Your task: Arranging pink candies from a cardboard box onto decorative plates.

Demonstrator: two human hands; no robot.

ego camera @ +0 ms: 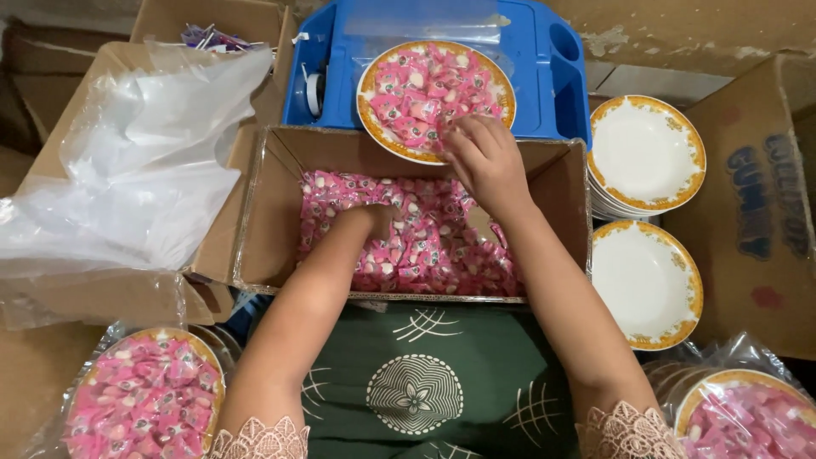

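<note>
A cardboard box (pixel 270 212) in front of me holds a heap of pink wrapped candies (pixel 425 246). My left hand (pixel 374 219) is dug into that heap, its fingers buried and hidden. My right hand (pixel 483 157) reaches past the box's far wall to a white plate with a gold rim (pixel 367 93) heaped with the same candies, fingers curled on the pile at the plate's near edge. The plate rests on a blue plastic tray (pixel 557 85).
Two stacks of bare gold-rimmed plates (pixel 646 153) (pixel 646 285) stand to the right. Bagged plates of candies sit at lower left (pixel 144 395) and lower right (pixel 748 416). A box lined with clear plastic (pixel 127 170) lies left; a large carton (pixel 756 212) stands right.
</note>
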